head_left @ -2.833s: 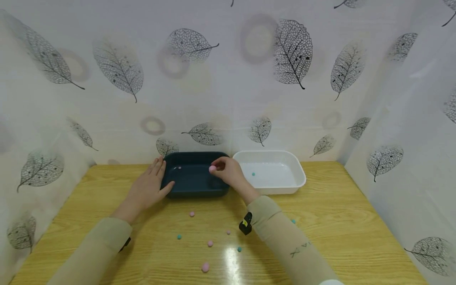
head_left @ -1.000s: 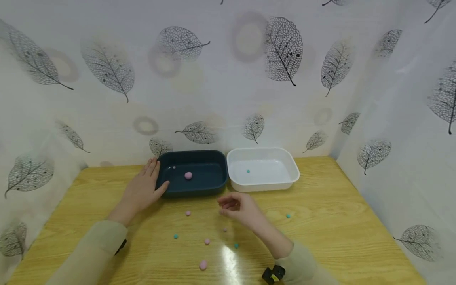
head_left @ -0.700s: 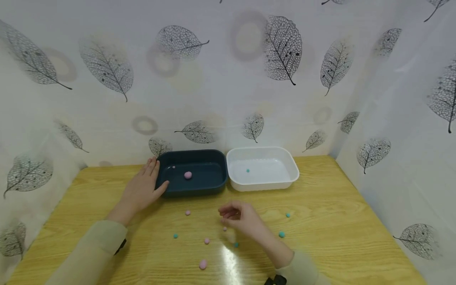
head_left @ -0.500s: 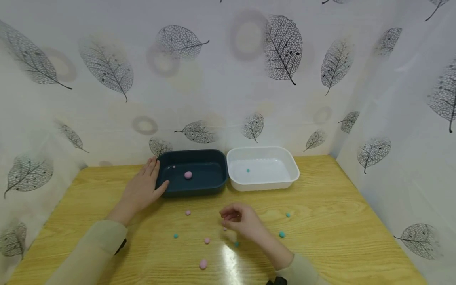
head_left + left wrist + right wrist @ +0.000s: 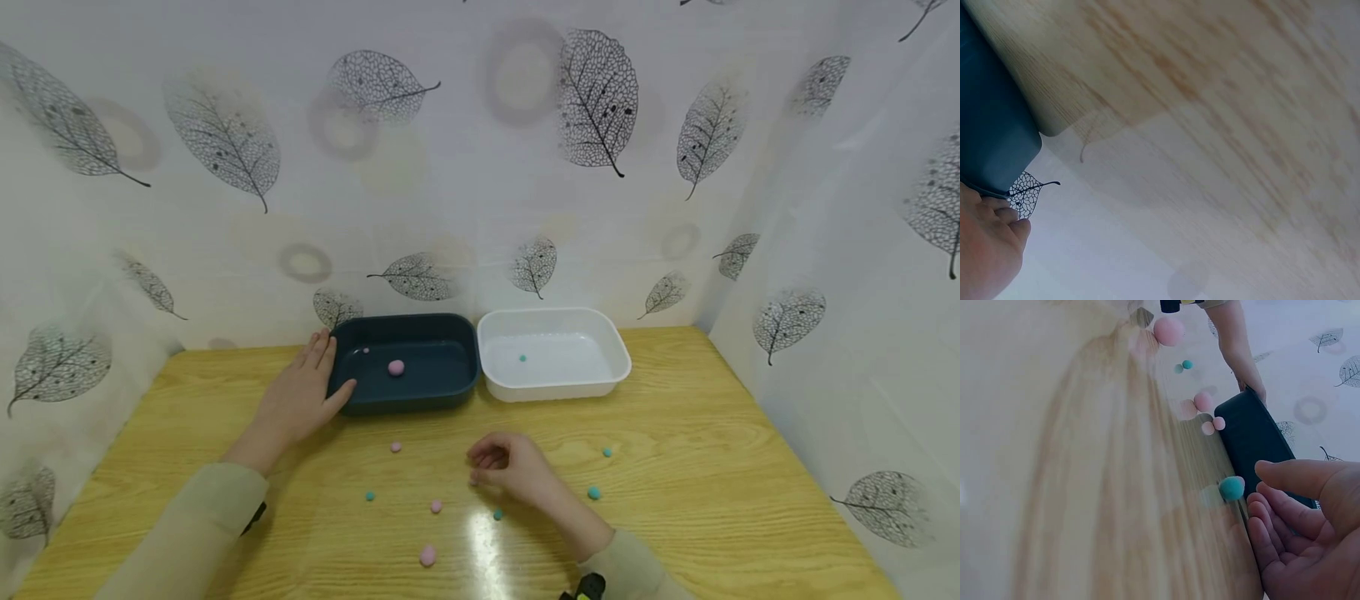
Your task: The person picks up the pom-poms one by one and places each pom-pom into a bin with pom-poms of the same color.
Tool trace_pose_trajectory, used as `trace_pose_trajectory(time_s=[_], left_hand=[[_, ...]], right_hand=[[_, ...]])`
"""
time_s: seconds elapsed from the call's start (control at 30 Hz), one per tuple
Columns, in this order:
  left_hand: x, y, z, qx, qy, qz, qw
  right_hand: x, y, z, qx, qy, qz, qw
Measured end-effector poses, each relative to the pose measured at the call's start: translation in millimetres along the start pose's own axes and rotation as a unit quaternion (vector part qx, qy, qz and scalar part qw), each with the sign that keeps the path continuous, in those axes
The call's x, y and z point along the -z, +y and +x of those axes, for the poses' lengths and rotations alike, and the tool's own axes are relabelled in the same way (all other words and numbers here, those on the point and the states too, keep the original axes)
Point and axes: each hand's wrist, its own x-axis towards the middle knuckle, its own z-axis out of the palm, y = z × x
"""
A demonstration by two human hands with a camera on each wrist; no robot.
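Observation:
My left hand (image 5: 298, 400) lies with straight fingers against the left end of a dark blue tray (image 5: 408, 405); in the left wrist view its fingertips are at the tray's rim. Inside that tray are a large pink ball (image 5: 396, 367) and a tiny pink one. My right hand (image 5: 521, 468) hovers low over the table, fingers loosely bent, thumb apart from them. A tiny pink ball (image 5: 473, 482) shows right at its thumb tip. Close below that hand lies a teal ball (image 5: 497, 515), which appears just beyond the fingertips in the right wrist view.
A white tray (image 5: 555, 387) with one tiny teal ball (image 5: 522, 357) adjoins the dark tray. Several pink and teal balls lie about the wooden table (image 5: 712, 467), among them a larger pink ball (image 5: 427, 556) near the front. A leaf-print curtain (image 5: 480, 192) surrounds the table.
My right hand has let go of the large pink ball in the dark tray, drawn back toward me and lowered near the tiny pink ball. My left hand has stayed at the tray.

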Motion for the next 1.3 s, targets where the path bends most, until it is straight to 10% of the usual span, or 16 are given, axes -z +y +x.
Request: trace_pose_trajectory(time_s=[1.3], left_hand=[[0.7,-2.1,2.0,0.004,-0.019,0.0,0.9998]], right_hand=[[1.9,0.3,7.8,0.015,-0.025,-0.089,0.9956]])
